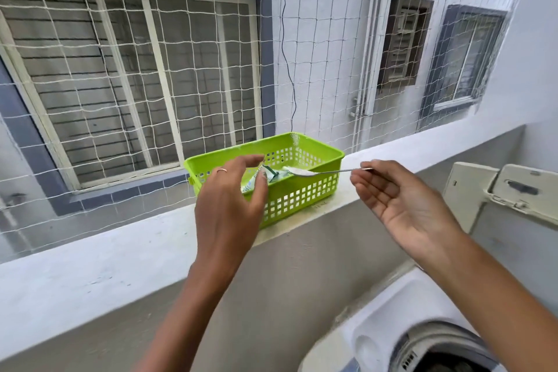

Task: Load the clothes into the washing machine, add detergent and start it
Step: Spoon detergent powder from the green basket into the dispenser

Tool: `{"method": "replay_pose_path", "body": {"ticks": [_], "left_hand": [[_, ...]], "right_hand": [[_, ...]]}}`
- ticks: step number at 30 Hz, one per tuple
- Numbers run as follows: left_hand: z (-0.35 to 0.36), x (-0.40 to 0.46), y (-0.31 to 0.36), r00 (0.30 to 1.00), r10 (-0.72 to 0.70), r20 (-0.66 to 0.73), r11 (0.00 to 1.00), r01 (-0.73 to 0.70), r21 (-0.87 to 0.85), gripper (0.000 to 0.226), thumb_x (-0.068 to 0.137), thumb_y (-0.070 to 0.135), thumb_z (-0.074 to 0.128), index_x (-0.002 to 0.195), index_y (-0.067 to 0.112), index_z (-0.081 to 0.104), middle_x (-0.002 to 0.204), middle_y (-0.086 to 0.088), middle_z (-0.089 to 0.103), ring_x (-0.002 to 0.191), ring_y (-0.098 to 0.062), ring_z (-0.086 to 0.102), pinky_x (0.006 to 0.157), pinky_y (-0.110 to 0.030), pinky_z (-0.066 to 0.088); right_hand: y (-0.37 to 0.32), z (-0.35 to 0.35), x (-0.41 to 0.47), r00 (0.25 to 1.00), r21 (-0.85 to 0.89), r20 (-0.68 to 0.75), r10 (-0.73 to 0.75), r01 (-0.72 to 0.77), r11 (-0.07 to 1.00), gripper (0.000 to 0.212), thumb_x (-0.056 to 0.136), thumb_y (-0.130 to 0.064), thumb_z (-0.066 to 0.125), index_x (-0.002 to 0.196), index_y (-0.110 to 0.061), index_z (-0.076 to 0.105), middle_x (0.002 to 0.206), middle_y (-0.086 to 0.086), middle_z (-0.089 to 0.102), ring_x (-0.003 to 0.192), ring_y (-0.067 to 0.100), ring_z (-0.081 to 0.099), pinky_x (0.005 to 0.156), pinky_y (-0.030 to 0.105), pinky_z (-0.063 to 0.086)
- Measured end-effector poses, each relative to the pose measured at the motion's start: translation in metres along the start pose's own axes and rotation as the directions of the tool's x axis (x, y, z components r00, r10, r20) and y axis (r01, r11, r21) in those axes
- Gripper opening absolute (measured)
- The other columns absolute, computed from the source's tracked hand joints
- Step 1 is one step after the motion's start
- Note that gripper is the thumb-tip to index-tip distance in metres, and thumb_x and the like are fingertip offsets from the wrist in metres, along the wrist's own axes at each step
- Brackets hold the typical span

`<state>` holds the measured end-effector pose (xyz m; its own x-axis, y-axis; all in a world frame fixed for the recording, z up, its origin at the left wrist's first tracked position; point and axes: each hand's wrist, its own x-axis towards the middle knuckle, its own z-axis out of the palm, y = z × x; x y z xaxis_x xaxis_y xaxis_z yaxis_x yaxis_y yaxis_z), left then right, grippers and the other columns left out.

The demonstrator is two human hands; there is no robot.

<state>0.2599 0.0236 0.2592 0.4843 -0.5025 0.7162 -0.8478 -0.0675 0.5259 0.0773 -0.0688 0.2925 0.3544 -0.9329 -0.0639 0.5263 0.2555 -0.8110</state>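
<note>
Below my right hand [401,202] gapes the washing machine [416,338]; that hand pinches a powder-heaped spoon [324,171] over the green basket [297,187], left hand [231,193] spread by the detergent packet [256,183]: next, I judge, a level carry down.

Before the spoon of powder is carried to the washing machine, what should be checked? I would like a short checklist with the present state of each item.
1. Spoon is held firmly: ok, the right hand pinches the end of its handle.
2. Spoon bowl is level and loaded: ok, white powder sits heaped on it, above the green basket.
3. Detergent packet is steady: ok, the left hand touches it inside the basket.
4. Basket sits safely on the ledge: ok, it lies flat.
5. Washing machine drum is open: ok, the opening shows at the lower right.
6. Clothes are loaded: cannot tell.
</note>
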Motion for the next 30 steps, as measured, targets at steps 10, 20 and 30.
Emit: {"method": "replay_pose_path", "body": {"ticks": [10,20,30], "left_hand": [[0.012,0.026,-0.015,0.973,-0.057,0.225,0.987,0.022,0.158,0.016,0.093,0.03,0.049,0.103,0.035,0.06,0.101,0.006,0.071,0.102,-0.017,0.063,0.076,-0.039,0.051],[0.014,0.025,-0.015,0.974,-0.067,0.217,0.98,0.023,0.199,0.022,0.094,0.032,0.048,0.111,0.033,0.061,0.103,0.004,0.071,0.1,-0.017,0.064,0.074,-0.035,0.05],[0.011,0.028,-0.015,0.966,-0.079,0.245,0.987,0.041,0.156,0.016,0.092,0.03,0.051,0.104,0.031,0.062,0.1,0.004,0.07,0.097,-0.018,0.064,0.074,-0.037,0.05]], "right_hand": [[0.0,0.023,0.016,0.996,-0.123,0.092,-0.001,0.013,0.992,0.009,0.085,-0.006,0.061,0.078,0.0,0.064,0.063,0.012,0.07,0.058,0.016,0.069,0.061,0.021,0.058],[-0.012,0.037,0.021,0.986,-0.25,0.168,-0.01,0.052,0.967,0.011,0.084,-0.011,0.064,0.082,0.0,0.065,0.066,0.013,0.07,0.059,0.017,0.069,0.062,0.021,0.059],[-0.02,0.042,0.022,0.974,-0.371,0.209,-0.089,0.163,0.914,0.015,0.083,-0.015,0.067,0.081,0.0,0.066,0.066,0.012,0.071,0.059,0.016,0.07,0.059,0.021,0.058]]}}
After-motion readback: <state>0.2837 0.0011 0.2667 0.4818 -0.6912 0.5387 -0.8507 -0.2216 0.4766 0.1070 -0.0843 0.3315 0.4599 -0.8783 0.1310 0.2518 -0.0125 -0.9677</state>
